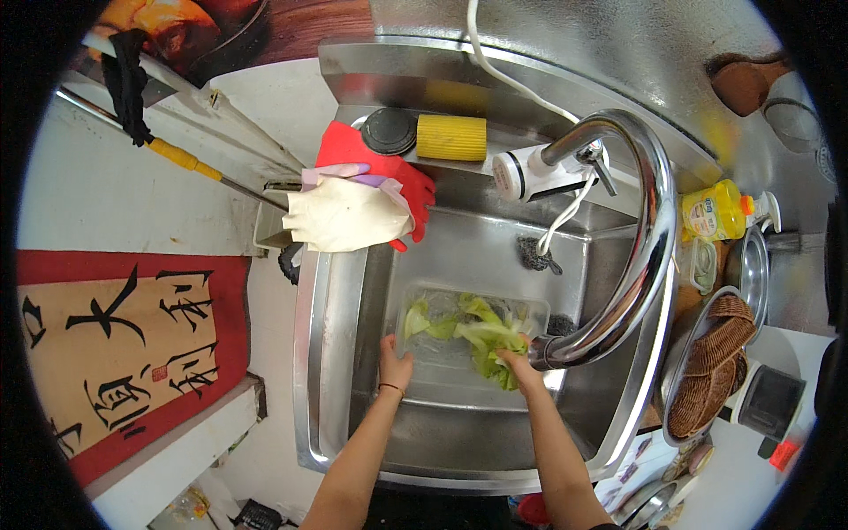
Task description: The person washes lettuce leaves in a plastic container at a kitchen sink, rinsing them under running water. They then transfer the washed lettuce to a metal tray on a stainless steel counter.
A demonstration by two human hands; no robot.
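A clear rectangular plastic tub (434, 383) sits in the stainless steel sink (450, 444), with green lettuce leaves (487, 331) in it and over its right part. My left hand (395, 361) grips the tub's left side. My right hand (520, 371) holds a bunch of the leaves at the tub's right side, just beside the spout end of the curved chrome faucet (652, 218). My right fingers are partly hidden by the leaves. Whether water runs from the spout I cannot tell.
Rubber gloves (351, 212) drape over the sink's back left corner. A yellow ribbed cylinder (452, 138) and a black round lid (389, 131) rest on the back ledge. A steel wool scrubber (536, 254) lies in the sink. Right of it stand a yellow bottle (715, 211) and a metal bowl with brown wicker pieces (712, 371).
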